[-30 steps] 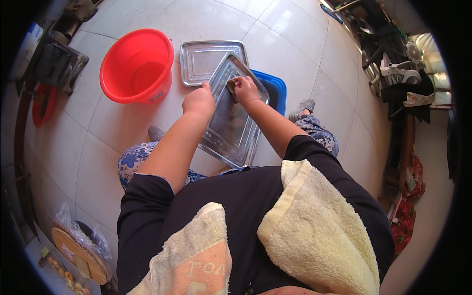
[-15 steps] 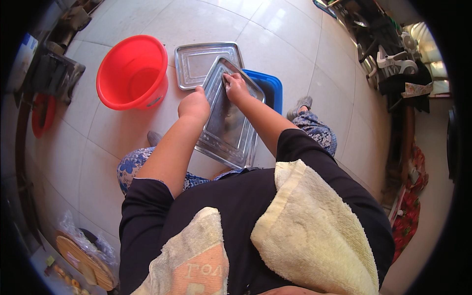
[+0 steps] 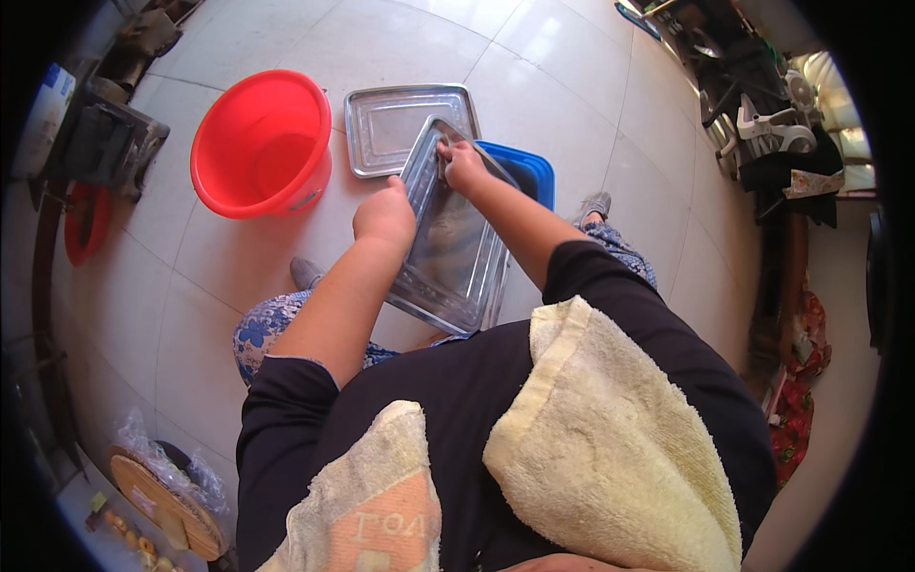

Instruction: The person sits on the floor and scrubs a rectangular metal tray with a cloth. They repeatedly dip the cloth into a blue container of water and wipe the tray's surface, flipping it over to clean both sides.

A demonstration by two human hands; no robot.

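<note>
i hold a steel tray (image 3: 456, 250) tilted up in front of me, its near end low by my lap and its far end raised over the blue tub (image 3: 530, 172). my left hand (image 3: 385, 215) is clenched around the tray's left rim, knuckles up. my right hand (image 3: 463, 164) is pressed against the inside of the tray near its far end, fingers curled on something small; i cannot tell what it is, it is hidden under my fingers. the tray's inside looks wet and smeared

a second steel tray (image 3: 396, 124) lies flat on the floor just beyond, its corner going under the raised end of the one i hold. to its left stands a red bucket (image 3: 259, 143), just beside the flat tray. the blue tub is mostly covered by the tilted tray and my right forearm, only its right rim shows

my knees in patterned cloth flank the tray, and a grey shoe (image 3: 593, 204) shows on the right, near the tub. a pale yellow towel (image 3: 610, 448) hangs over my right shoulder and another towel with an orange patch (image 3: 374, 505) lies over my chest, blocking the view of my lap. at the lower left a round wooden board (image 3: 162, 496) sits under clear plastic. dark clutter stands along the left wall and at the upper right, well apart from my hands
</note>
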